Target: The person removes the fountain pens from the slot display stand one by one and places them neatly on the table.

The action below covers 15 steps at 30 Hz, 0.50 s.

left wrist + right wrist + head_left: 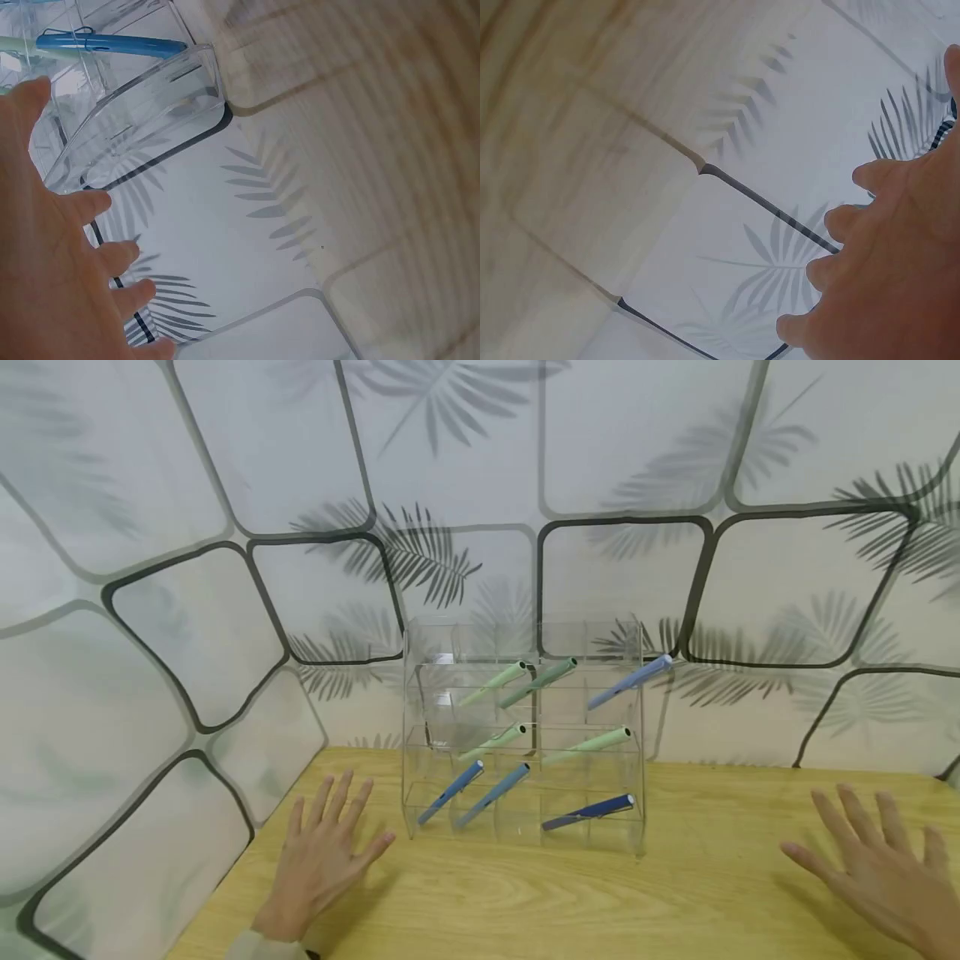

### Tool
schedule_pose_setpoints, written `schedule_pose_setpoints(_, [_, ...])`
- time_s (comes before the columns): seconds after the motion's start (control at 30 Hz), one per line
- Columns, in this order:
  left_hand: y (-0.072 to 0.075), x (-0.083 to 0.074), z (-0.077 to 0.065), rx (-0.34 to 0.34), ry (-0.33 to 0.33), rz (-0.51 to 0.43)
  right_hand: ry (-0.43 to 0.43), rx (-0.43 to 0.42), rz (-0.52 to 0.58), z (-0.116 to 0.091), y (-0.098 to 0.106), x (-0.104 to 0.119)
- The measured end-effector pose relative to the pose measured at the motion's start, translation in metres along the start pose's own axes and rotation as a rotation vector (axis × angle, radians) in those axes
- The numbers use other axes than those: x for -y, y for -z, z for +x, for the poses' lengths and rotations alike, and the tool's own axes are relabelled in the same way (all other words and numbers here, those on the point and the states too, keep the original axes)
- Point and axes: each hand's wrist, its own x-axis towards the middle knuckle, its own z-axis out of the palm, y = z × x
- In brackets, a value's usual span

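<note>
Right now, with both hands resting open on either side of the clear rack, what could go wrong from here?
The left hand is near the clear rack, so its thumb might bump the see-through side.

The periwinkle pen appears to jut past the rack's right edge in the head view; the right hand could catch it when reaching in.

The dark green pen sits close to the upper light green pen; grabbing one may nudge the other.

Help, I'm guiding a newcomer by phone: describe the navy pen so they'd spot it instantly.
On the wooden table stands a clear rack. In its bottom row, the navy pen is rightmost. It lies flatter and looks darker than the two blue pens to its left.
</note>
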Motion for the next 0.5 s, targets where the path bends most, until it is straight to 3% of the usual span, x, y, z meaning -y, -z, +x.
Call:
schedule_pose_setpoints(0.17, [0.000,-0.002,0.000,0.056,0.024,-0.118,0.029,-0.013,0.069,0.010,0.008,0.002])
schedule_pose_setpoints(0.3, [0.004,0.000,0.006,0.104,0.140,-0.413,0.027,-0.054,0.203,0.022,0.020,0.008])
schedule_pose_setpoints(0.4, [0.004,0.002,0.017,0.095,0.223,-0.658,-0.014,-0.086,0.308,0.029,0.031,0.015])
schedule_pose_setpoints(0.5, [0.001,0.003,0.024,0.083,0.275,-0.799,-0.041,-0.093,0.450,0.034,0.038,0.023])
